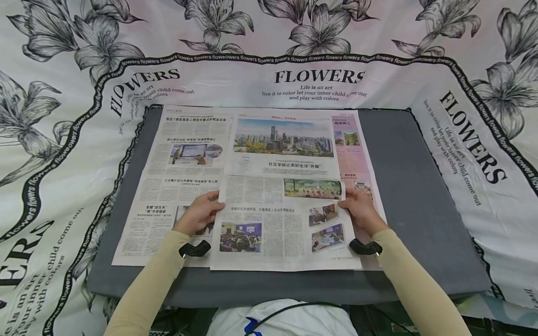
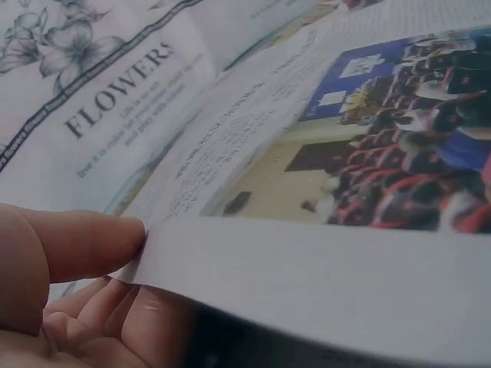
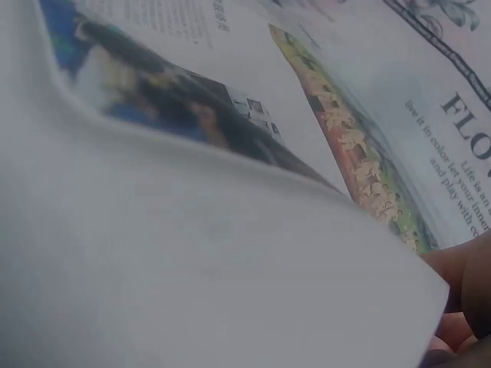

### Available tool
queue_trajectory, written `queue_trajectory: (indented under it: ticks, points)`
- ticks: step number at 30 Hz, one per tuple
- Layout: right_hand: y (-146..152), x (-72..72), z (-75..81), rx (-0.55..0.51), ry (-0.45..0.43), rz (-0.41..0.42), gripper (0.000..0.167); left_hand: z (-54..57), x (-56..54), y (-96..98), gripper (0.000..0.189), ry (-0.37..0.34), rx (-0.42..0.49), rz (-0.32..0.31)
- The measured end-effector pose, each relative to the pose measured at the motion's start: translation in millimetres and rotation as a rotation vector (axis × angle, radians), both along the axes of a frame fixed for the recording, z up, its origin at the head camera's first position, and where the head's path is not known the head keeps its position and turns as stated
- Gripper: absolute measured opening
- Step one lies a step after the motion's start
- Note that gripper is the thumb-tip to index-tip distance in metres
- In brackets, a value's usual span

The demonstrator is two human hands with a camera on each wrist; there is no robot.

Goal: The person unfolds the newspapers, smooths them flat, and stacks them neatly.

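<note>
A newspaper page [image 1: 269,224] printed with a skyline photo and smaller pictures lies over other newspaper sheets [image 1: 138,238] on the grey tabletop. My left hand [image 1: 199,214] pinches its left edge, thumb above and fingers underneath, as the left wrist view shows. On the opposite side, my right hand [image 1: 363,212] grips the right edge, where the paper curls up. The right wrist view has the page's pale raised side [image 3: 230,253] across it, with only part of that hand visible. A pink-printed sheet [image 1: 349,161] shows from beneath, at the right.
The grey tabletop [image 1: 420,196] extends past the papers on both sides. White cloth with black flowers and "FLOWERS" lettering [image 1: 319,77] surrounds it. Black wrist devices [image 1: 195,248] sit on both wrists. A black cable [image 1: 294,306] crosses the person's lap below the front edge.
</note>
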State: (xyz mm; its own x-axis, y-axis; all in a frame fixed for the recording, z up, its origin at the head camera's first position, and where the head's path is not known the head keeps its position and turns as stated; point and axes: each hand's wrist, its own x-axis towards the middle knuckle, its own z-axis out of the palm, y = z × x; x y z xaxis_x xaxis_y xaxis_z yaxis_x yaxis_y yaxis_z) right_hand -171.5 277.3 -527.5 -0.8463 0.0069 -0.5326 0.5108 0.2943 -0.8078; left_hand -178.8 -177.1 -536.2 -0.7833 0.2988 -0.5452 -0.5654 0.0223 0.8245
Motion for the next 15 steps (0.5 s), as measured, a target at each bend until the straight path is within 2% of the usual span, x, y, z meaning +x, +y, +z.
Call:
queue_trajectory:
  ticks: [8,15]
  points:
    - [-14.9,-17.3,-5.4,-0.053,0.032,-0.004,0.062,-1.3,-2.6,-11.4,0.064,0.003,-0.004,0.073]
    - [-20.2,-28.9,-5.0,0.019,0.021,-0.001,0.061,-5.3,-4.6,-15.1,0.063,-0.005,0.018,0.097]
